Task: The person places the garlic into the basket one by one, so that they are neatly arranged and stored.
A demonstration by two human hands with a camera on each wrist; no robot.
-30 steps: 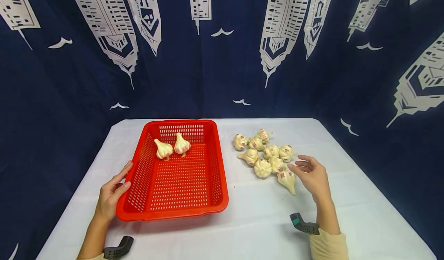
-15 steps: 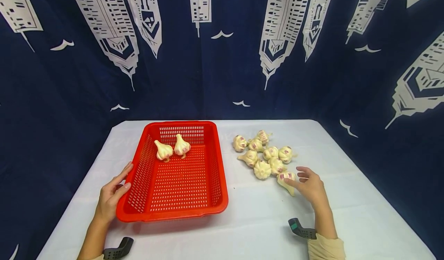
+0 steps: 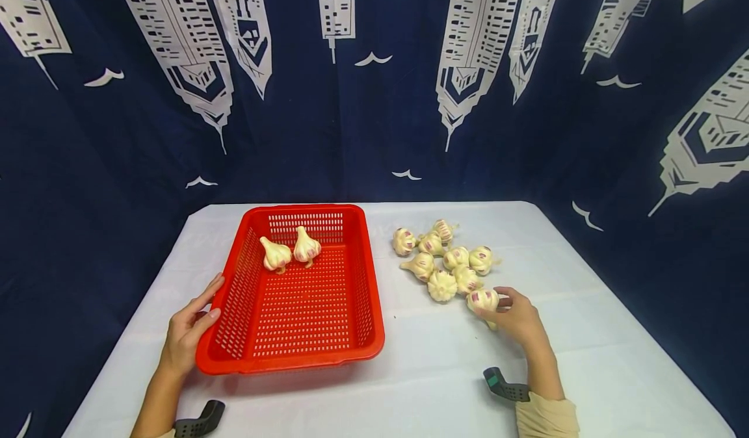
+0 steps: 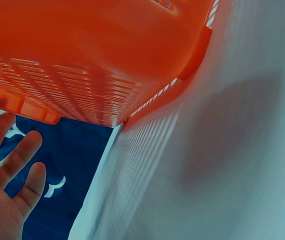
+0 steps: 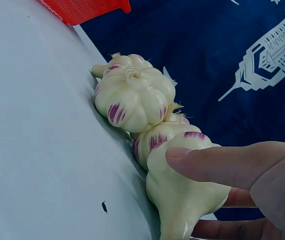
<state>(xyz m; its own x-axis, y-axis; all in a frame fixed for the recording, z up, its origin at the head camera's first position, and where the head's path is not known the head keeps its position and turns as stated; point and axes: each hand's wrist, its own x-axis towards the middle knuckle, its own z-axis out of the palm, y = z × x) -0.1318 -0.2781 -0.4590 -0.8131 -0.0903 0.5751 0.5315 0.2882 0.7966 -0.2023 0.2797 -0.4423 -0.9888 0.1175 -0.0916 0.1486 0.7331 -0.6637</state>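
Observation:
My right hand [image 3: 517, 318] is at the nearest garlic bulb [image 3: 483, 300] of the group on the right. In the right wrist view the thumb presses the near side of this bulb [image 5: 180, 192], and fingers show behind it. Its stem points toward me. My left hand [image 3: 186, 335] rests at the left rim of a red plastic basket [image 3: 379, 314], thumb and fingertips touching the edge. The left wrist view shows the left fingers [image 4: 17, 160] straight and spread below the basket wall [image 4: 97, 55]. Two garlic bulbs [image 3: 307, 246] lie inside the basket toward its back left.
Several more garlic bulbs [image 3: 441, 285] lie close together on the white tablecloth [image 3: 433, 386], right of the basket. A dark blue curtain [image 3: 351, 126] with white building prints hangs behind the table. Each wrist wears a dark strap mount [image 3: 506, 386].
My right hand has come down and left onto the nearest garlic bulb, its thumb and fingers closing round it. The left hand and basket have stayed in place.

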